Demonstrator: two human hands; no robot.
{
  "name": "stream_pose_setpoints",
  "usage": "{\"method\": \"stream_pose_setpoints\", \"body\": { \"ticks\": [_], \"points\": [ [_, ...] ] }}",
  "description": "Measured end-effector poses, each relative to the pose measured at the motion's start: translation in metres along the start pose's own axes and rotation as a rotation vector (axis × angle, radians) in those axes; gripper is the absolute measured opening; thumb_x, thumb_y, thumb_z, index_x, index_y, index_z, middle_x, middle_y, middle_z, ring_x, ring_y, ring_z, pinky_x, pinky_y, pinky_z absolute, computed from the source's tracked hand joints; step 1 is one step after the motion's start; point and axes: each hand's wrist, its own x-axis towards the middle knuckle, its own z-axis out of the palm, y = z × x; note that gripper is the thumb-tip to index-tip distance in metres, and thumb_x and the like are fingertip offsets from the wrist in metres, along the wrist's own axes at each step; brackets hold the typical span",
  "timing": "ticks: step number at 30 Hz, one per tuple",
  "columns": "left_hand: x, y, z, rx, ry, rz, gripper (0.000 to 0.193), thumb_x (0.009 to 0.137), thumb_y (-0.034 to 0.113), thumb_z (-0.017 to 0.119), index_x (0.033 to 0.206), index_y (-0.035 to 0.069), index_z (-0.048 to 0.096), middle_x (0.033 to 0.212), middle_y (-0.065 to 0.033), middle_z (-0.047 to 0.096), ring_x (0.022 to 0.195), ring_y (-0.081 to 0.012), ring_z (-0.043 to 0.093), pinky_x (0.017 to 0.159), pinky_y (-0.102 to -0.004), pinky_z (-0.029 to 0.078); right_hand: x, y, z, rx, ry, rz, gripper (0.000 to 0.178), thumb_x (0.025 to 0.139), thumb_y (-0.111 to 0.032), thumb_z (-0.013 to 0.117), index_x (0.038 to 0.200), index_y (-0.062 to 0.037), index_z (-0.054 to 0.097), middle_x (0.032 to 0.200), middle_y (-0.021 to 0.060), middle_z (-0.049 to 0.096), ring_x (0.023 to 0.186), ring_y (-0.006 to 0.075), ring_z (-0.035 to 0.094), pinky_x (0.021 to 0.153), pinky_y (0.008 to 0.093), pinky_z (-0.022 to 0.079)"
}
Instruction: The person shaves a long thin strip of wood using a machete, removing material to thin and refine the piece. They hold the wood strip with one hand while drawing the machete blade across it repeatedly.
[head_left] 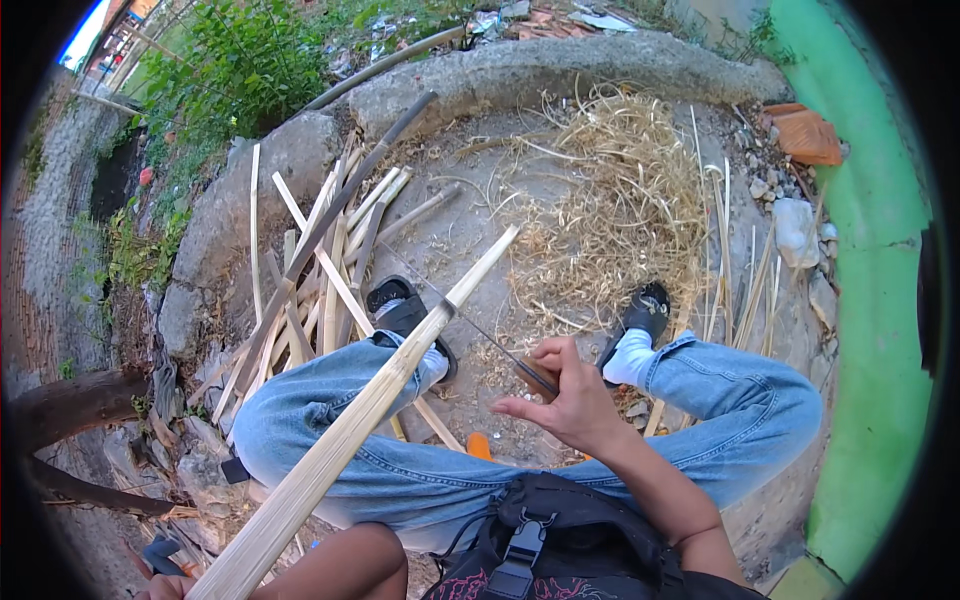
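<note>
A long pale split bamboo strip (pixel 345 440) slants from the lower left up to the middle, above my left leg. My left hand (pixel 165 588), partly cut off by the lower edge, is closed around its near end. My right hand (pixel 578 402) grips the handle of a thin-bladed knife (pixel 492 340), thumb stretched out to the left. The dark blade reaches up and left to the strip and meets it a little below its far tip. Exactly how deep the blade sits in the strip I cannot tell.
Several bamboo strips (pixel 335 255) lie heaped left of my sandalled feet. Curly shavings (pixel 620 200) pile up ahead. More thin strips (pixel 760 290) lie right, near a green wall (pixel 880 320). A low concrete kerb (pixel 560 75) bounds the far side; an orange object (pixel 479 445) lies between my legs.
</note>
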Motion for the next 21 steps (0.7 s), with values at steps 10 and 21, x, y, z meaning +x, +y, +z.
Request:
{"method": "stream_pose_setpoints", "body": {
  "ticks": [10,21],
  "points": [
    [-0.005,-0.002,0.0,0.014,0.067,0.059,0.041,0.095,0.023,0.04,0.057,0.016,0.027,0.05,0.0049,0.016,0.038,-0.0082,0.014,0.037,-0.0229,0.019,0.003,0.03,0.007,0.527,-0.214,-0.178,0.021,0.085,-0.025,0.067,0.095,-0.0082,0.059,0.087,0.0015,0.053,0.077,0.0119,0.051,0.067,0.0296,0.044],
    [-0.003,-0.001,0.004,0.015,0.069,0.078,0.042,0.096,0.025,0.038,0.056,0.017,0.027,0.051,0.0055,0.017,0.038,-0.008,0.015,0.038,-0.0234,0.017,0.005,0.02,-0.012,1.653,-0.51,0.075,0.022,0.085,-0.034,0.064,0.085,-0.0141,0.055,0.101,0.0064,0.044,0.057,0.0046,0.037,0.055,0.0232,0.038]
  ]
}}
